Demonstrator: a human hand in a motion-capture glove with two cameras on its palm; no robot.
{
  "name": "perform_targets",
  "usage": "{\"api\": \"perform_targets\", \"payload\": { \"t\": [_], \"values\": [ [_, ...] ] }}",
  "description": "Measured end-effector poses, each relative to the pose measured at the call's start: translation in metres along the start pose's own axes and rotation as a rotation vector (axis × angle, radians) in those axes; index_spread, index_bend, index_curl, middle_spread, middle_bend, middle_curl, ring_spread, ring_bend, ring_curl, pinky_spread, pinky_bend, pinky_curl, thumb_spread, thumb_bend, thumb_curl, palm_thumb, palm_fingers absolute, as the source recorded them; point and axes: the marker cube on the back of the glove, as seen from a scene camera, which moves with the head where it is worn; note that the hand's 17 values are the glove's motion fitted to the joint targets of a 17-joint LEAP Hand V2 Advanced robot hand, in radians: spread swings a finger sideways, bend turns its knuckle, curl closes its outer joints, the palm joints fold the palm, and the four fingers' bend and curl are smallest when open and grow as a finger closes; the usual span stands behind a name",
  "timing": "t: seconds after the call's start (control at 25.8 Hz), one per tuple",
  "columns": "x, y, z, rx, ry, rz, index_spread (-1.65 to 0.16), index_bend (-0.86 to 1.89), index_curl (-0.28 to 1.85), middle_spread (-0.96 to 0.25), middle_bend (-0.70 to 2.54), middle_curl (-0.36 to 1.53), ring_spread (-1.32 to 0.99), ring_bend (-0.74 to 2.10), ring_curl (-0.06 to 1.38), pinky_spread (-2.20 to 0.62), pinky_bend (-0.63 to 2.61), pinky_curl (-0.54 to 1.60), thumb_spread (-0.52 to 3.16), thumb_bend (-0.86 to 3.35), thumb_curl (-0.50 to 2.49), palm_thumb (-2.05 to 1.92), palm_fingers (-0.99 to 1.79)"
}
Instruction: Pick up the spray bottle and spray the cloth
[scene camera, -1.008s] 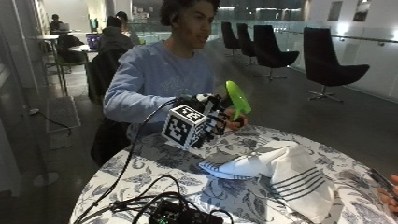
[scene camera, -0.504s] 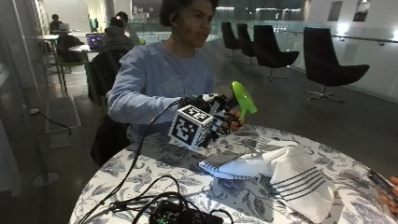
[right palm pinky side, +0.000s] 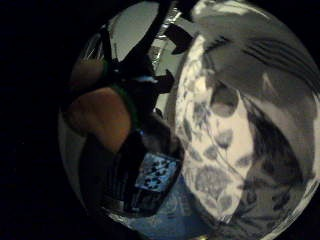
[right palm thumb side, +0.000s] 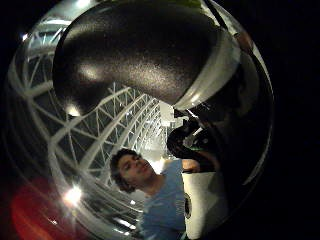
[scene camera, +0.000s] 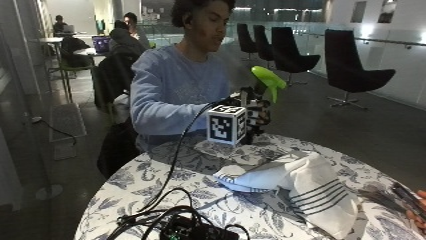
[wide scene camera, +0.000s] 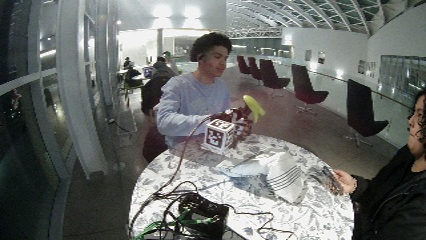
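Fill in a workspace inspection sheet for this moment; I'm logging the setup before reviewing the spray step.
Surface: round table with a flowered cover.
Job's things: spray bottle with a green head, held up above the table edge; white striped cloth lying crumpled on the table.
Clutter: dark box at the near edge of the table.
Grippers: gloved right hand grips the spray bottle; the bare hand is not seen.
Cables: black cables run from the gloved hand across the table to the dark box.
Surroundings: dark chairs behind; a second person stands at the table's far side.
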Motion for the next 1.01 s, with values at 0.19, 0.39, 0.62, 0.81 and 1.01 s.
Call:
{"api": "perform_targets", "payload": {
  "t": [0.19, 0.39, 0.62, 0.81, 1.01],
  "values": [
    [0.005, -0.034, 0.058, -0.039, -0.041, -0.174, -0.22, 0.15, 0.29, -0.06, 0.37, 0.47, 0.07, 0.53, 0.4, 0.32, 0.13, 0.28, 0.82, -0.01, 0.67, 0.91, 0.96],
    [0.036, -0.068, 0.123, -0.148, -0.028, -0.219, -0.23, 0.17, 0.32, -0.07, 0.37, 0.46, 0.05, 0.52, 0.39, 0.31, 0.1, 0.25, 0.78, -0.02, 0.67, 0.92, 0.97],
    [0.071, -0.087, 0.155, -0.252, 0.076, -0.208, -0.24, 0.17, 0.34, -0.08, 0.41, 0.47, 0.03, 0.51, 0.39, 0.3, 0.09, 0.21, 0.77, -0.04, 0.67, 0.89, 0.97],
    [0.084, -0.086, 0.156, -0.27, 0.145, -0.225, -0.24, 0.18, 0.37, -0.08, 0.4, 0.47, 0.0, 0.49, 0.38, 0.29, 0.1, 0.19, 0.8, -0.03, 0.65, 0.88, 0.94],
    [0.083, -0.071, 0.151, -0.329, 0.145, -0.185, -0.27, 0.19, 0.39, -0.08, 0.36, 0.46, -0.01, 0.43, 0.37, 0.28, 0.11, 0.19, 0.87, -0.02, 0.64, 0.87, 0.82]
  ]
}}
